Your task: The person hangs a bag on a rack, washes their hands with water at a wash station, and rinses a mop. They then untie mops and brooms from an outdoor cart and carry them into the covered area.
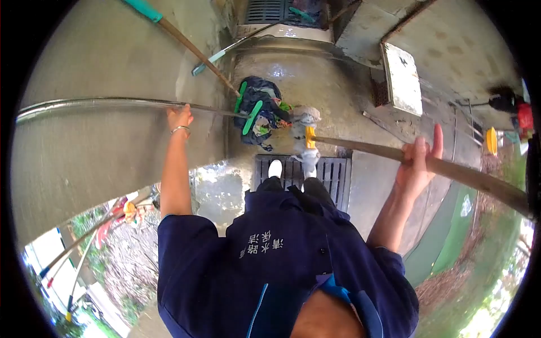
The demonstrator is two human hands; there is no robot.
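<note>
My left hand (179, 119), a bracelet at its wrist, is closed on a long shiny metal pole (135, 102). That pole runs to a green head (252, 118) over a dark bag of colourful rubbish (262, 93). On the other side my right hand (417, 166) grips a thick wooden handle (360, 146), one finger sticking up. The handle ends in a yellow clamp (310, 137) with a wet grey mop head (307, 116), lying partly over a dark floor grate (335, 172) near my white shoes (275, 168).
A wooden pole with a turquoise grip (147, 10) leans over the left wall (101, 67). A pale green-handled tool (211, 61) lies near it. A white board (402, 79) stands upper right. A yellow basin (491, 141) and red item (525, 115) are far right.
</note>
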